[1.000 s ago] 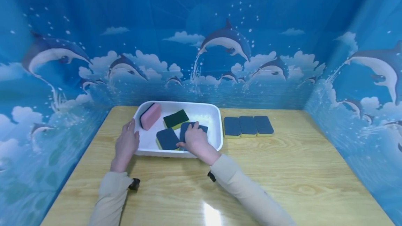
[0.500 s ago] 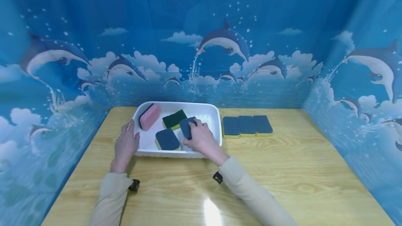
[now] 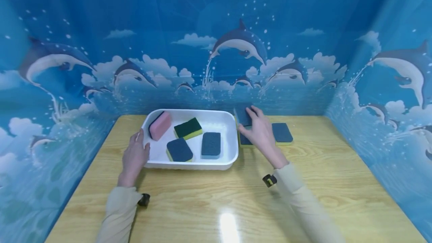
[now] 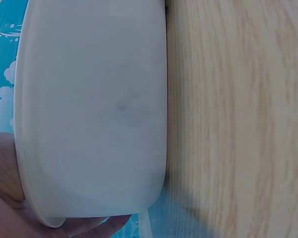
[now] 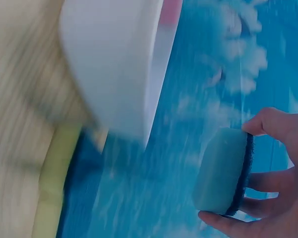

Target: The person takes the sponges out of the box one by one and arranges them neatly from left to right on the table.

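Observation:
My left hand [image 3: 135, 156] grips the left end of a white plastic tray [image 3: 189, 165], thumb and fingers at its rim; the left wrist view shows the tray's outer wall [image 4: 94, 109] with the hand [image 4: 10, 198] at its corner. My right hand [image 3: 261, 132] pinches a light blue sponge [image 5: 221, 171] with a dark scouring side, held tilted by its edges in the air beyond the tray's right rim. In the tray are a pink sponge [image 3: 160, 126], a green-topped yellow one [image 3: 188, 128], a dark-topped yellow one [image 3: 180, 150] and a dark-topped light blue one [image 3: 211, 144].
Right of the tray lies a row of dark-topped yellow sponges, partly hidden by my right hand; its rightmost sponge [image 3: 282, 133] shows fully. The wooden table [image 3: 189, 205] extends in front. A blue dolphin-print curtain [image 3: 189, 18] stands close behind and at both sides.
My right hand has lifted a light blue sponge out of the tray and carried it right, over the row. Another light blue sponge is now uncovered in the tray. The left hand stays put.

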